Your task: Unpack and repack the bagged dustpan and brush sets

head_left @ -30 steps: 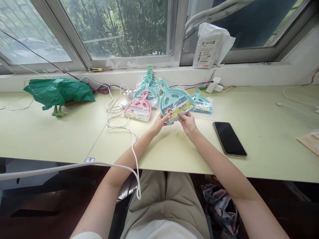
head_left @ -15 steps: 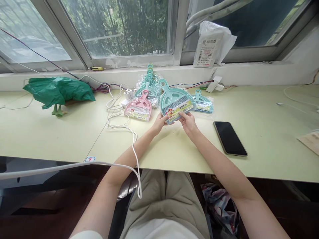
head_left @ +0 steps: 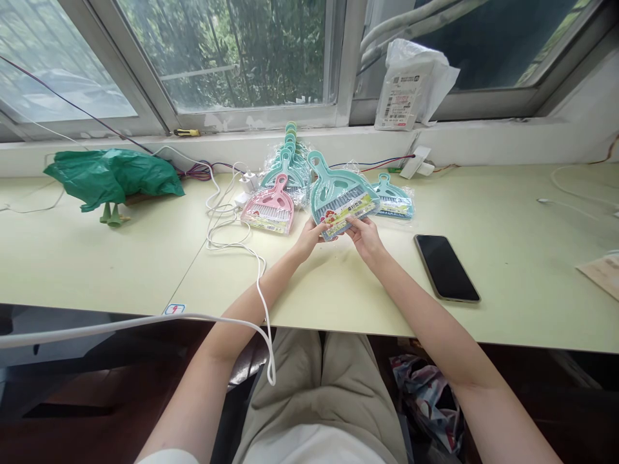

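A teal mini dustpan-and-brush set (head_left: 338, 193) in clear wrapping is held tilted above the desk, handle pointing away. My left hand (head_left: 309, 236) pinches its lower left corner. My right hand (head_left: 365, 235) pinches its lower edge by the printed label. A pink set (head_left: 269, 207) lies on the desk just to the left. Behind it stands a stack of several teal sets (head_left: 289, 161). One more teal set (head_left: 394, 198) lies to the right.
A black phone (head_left: 445, 267) lies face up on the pale desk (head_left: 120, 258) at my right. A white cable (head_left: 232, 241) loops from a charger over the desk's front edge. A green plastic bag (head_left: 113, 177) sits at far left; a white package (head_left: 411, 87) leans on the sill.
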A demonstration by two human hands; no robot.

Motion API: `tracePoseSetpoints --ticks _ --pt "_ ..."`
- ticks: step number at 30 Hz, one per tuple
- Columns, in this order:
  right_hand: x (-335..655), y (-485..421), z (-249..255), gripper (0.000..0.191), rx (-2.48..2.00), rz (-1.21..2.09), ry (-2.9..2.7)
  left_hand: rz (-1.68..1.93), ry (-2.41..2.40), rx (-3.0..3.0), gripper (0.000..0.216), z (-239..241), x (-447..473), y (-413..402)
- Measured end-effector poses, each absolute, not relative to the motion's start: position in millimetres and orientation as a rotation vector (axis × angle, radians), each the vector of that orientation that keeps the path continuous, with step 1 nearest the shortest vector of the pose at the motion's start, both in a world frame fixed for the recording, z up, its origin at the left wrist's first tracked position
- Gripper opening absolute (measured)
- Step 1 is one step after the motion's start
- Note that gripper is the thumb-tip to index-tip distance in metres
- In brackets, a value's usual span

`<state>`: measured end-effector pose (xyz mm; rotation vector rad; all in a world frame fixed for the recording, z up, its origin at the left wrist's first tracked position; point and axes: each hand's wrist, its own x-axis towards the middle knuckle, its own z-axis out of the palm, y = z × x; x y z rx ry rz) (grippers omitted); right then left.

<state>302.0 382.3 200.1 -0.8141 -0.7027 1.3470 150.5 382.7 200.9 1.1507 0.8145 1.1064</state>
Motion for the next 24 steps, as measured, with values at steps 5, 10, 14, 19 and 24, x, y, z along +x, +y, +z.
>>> tracePoseSetpoints --ticks 5,10,14,19,24 --pt "305.9 386.3 199.3 0.014 -0.840 1.407 -0.722 1.104 0.849 1.137 0.045 200.8 150.5 383.2" --pt "309.6 388.2 202.3 0.011 -0.855 1.457 -0.728 1.106 0.811 1.135 0.047 200.3 149.9 383.7" --pt "317.9 389.3 208.8 0.010 -0.910 1.517 -0.790 1.117 0.816 1.056 0.047 203.8 148.8 384.3" --pt "338.1 392.8 210.5 0.018 -1.209 1.357 -1.120 1.187 0.869 0.923 0.051 210.5 141.5 389.3" --pt "343.4 386.9 206.1 0.033 -1.443 0.356 -1.917 1.260 0.887 0.791 0.052 213.2 131.4 396.7"
